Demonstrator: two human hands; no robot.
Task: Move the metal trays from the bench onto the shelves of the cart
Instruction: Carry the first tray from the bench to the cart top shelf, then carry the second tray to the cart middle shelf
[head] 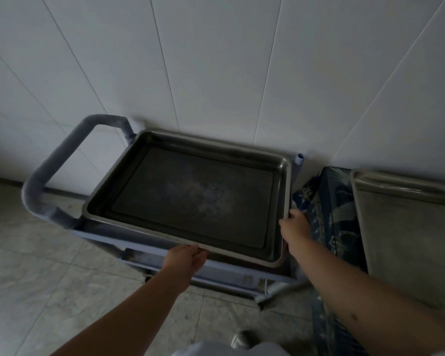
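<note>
Holding a wide metal tray (190, 199) level over the top shelf of the cart (98, 233), left hand (188, 258) pinching the near rim, right hand (294, 228) curling round the right rim. Probably handling as stiff, fairly light, slick steel; gripping opposite rolled edges with 2 hands looking soundest. Lying beyond both hands, against the wall. Waiting on the bench (332, 227): 1 more tray (409, 227).

Wall (216, 60) close behind cart (106, 235); handle (54, 170) blocks left; bench (329, 214) crowds right; front open.
</note>
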